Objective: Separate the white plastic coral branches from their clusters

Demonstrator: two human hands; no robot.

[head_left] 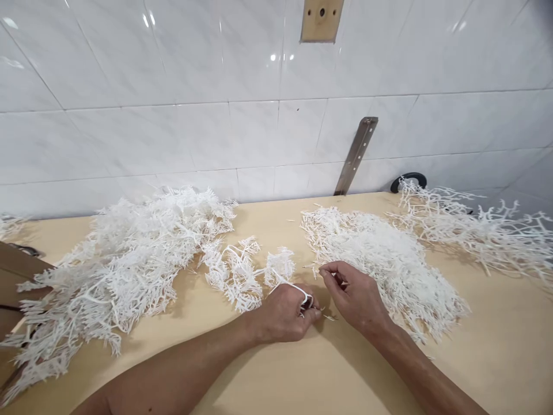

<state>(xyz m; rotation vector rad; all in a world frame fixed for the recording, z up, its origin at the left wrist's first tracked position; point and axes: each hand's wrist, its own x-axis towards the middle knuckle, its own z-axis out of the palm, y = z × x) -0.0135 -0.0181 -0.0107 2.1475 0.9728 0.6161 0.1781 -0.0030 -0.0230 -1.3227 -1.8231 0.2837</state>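
Note:
My left hand is closed around the stem of a white branching plastic sprig. The sprig's feathery tips spread over the table to the left of that hand, and its stem end curls up beside the thumb. Just to the right, my right hand has thumb and forefinger pinched together. Whatever lies between those fingertips is too small to make out. Past this hand is a heap of small white cut sprigs. A few loose white bits lie between the two hands.
A large pile of white branching sprigs covers the left of the pale tabletop. Bare white stems lie at the far right, near a black ring. A metal bracket stands against the tiled wall. A brown box is at left.

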